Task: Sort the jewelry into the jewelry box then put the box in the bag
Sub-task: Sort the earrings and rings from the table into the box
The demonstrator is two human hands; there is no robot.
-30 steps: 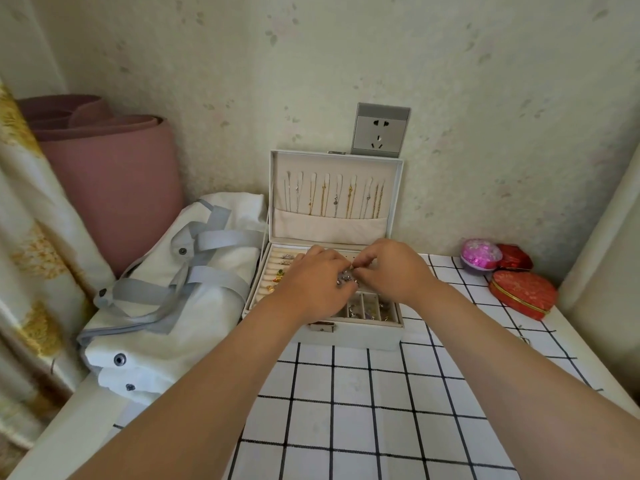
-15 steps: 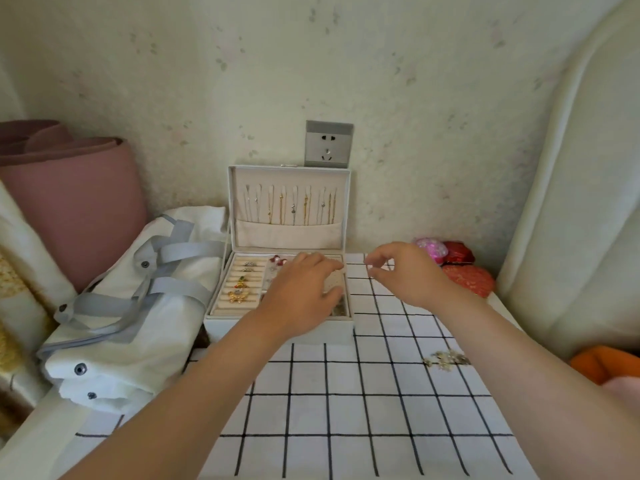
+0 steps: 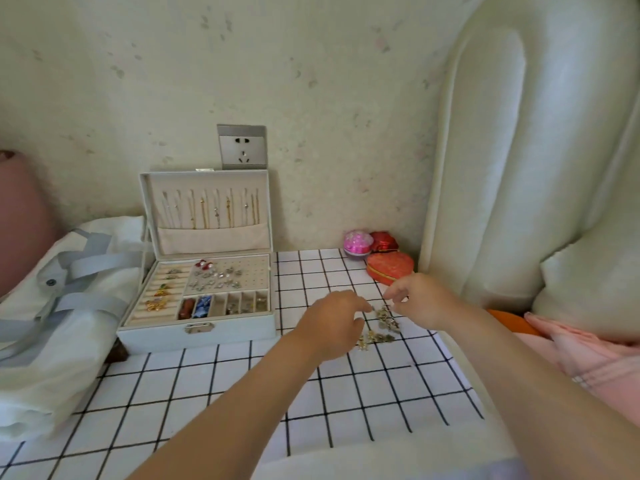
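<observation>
Both hands hang over the loose jewelry pile (image 3: 381, 327) on the table (image 3: 242, 393), well right of the open jewelry box (image 3: 201, 336). The left hand (image 3: 332, 323) curls down; the right hand (image 3: 419, 299) curls fingertips toward the pile. Whether either pinches a piece cannot be told. The pieces look tangled, so lifting one could drag others off the nearby edge.

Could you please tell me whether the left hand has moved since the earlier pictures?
Yes. The left hand has moved right, off the open jewelry box, and is now at the loose jewelry on the cloth.
</observation>
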